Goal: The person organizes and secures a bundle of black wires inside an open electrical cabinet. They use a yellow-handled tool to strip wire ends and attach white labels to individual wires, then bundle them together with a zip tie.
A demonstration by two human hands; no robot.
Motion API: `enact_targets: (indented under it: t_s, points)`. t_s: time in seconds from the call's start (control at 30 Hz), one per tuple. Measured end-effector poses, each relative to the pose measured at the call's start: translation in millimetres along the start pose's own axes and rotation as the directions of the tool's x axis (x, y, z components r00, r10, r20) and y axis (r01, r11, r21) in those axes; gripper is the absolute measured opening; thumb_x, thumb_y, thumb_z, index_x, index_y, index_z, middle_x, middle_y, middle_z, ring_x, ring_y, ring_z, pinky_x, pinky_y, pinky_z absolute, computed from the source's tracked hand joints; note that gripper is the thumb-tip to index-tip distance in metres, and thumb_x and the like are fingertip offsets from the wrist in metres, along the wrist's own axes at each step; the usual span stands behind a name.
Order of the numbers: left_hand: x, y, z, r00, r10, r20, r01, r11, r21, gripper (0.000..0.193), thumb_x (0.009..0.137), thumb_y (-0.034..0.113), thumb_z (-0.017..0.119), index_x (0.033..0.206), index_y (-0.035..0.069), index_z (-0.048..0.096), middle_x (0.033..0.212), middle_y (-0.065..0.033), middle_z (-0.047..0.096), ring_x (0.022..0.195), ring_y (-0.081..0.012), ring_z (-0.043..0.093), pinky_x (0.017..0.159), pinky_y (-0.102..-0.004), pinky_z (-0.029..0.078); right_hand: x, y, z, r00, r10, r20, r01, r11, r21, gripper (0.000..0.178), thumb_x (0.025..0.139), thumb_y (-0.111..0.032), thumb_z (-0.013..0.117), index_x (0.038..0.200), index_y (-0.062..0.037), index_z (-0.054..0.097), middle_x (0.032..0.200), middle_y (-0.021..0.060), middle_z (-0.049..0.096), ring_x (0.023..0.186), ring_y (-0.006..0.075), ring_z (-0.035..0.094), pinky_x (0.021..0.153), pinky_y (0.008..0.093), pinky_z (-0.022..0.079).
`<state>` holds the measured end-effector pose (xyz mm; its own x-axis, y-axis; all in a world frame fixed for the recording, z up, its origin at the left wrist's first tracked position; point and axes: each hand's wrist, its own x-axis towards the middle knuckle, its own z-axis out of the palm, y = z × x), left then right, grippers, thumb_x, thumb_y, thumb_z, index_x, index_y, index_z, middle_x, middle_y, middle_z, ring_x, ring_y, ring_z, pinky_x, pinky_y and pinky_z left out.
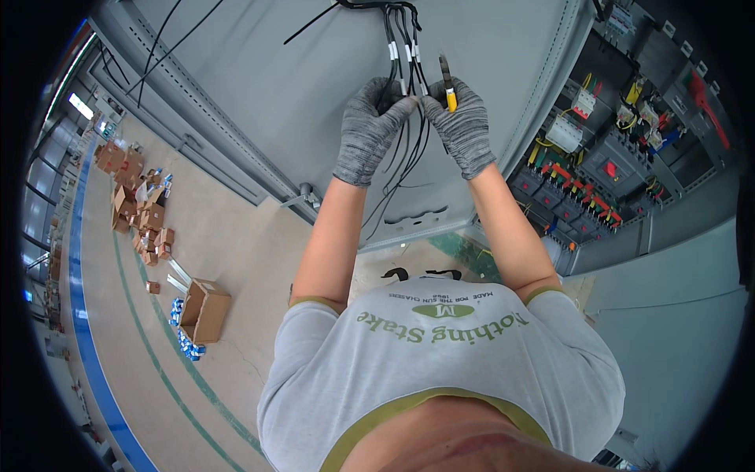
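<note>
Grey knit gloves cover both your hands, hiding the fingers' bare shape; the left hand (pixel 371 118) and the right hand (pixel 458 118) nearly meet at the thumbs. Behind those thumbs most of your fingertips are out of sight, so which strands they press is hard to make out. Black wires (pixel 414 67) run down between your fingers, their upper end cut off by the frame, white sleeves (pixel 393 50) just above your thumbs and loose tails hanging below. Your left fingers curl closely around the wires; your right fingers are bent inward, keeping a yellow-and-black tool (pixel 451 98) upright against the hand, its thin tip blurred, while the right thumb reaches the wires. Behind your fingers spreads a grey metal panel (pixel 275 102). Well to their right sit wired electrical components (pixel 609 169), small and partly shadowed. Far left of your fingers, cardboard boxes (pixel 206 311) stand on a pale floor (pixel 259 259).
</note>
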<state>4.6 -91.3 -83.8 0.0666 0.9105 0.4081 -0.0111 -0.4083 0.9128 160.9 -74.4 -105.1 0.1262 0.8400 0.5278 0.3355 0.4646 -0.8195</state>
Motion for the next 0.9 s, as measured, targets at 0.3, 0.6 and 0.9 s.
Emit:
enact_targets:
  t_s: [0.3, 0.6, 0.9]
  points:
    - [10, -14, 10, 0.998, 0.059, -0.033, -0.056, 0.995, 0.082, 0.017, 0.084, 0.011, 0.069, 0.095, 0.0, 0.062, 0.077, 0.0003, 0.06, 0.069, -0.0062, 0.053, 0.065, -0.02, 0.046, 14, -7, -2, 0.998, -0.036, 0.056, 0.021, 0.969, 0.247, 0.028, 0.078, -0.019, 0.075, 0.095, 0.0007, 0.063, 0.08, 0.0085, 0.066, 0.071, 0.0159, 0.061, 0.068, 0.0292, 0.052]
    - [6, -4, 8, 1.0, -0.011, 0.007, 0.011, 0.996, -0.089, 0.018, 0.085, 0.008, 0.068, 0.099, 0.001, 0.061, 0.086, -0.0031, 0.063, 0.081, -0.0095, 0.057, 0.078, -0.0234, 0.045, 44, -27, -19, 0.973, 0.069, 0.221, -0.108, 0.98, 0.166, 0.02, 0.081, -0.019, 0.073, 0.087, -0.0026, 0.063, 0.075, 0.0033, 0.064, 0.072, 0.0118, 0.059, 0.069, 0.0275, 0.049]
    - [14, -3, 23, 0.978, 0.13, -0.164, -0.109, 0.985, 0.132, 0.021, 0.083, 0.01, 0.07, 0.099, 0.001, 0.061, 0.085, -0.0034, 0.064, 0.076, -0.0082, 0.055, 0.071, -0.0225, 0.046, 55, -23, -9, 0.98, -0.06, 0.19, 0.058, 0.998, 0.019, 0.038, 0.079, -0.028, 0.072, 0.101, 0.002, 0.064, 0.076, 0.0098, 0.066, 0.069, 0.0168, 0.06, 0.067, 0.03, 0.05]
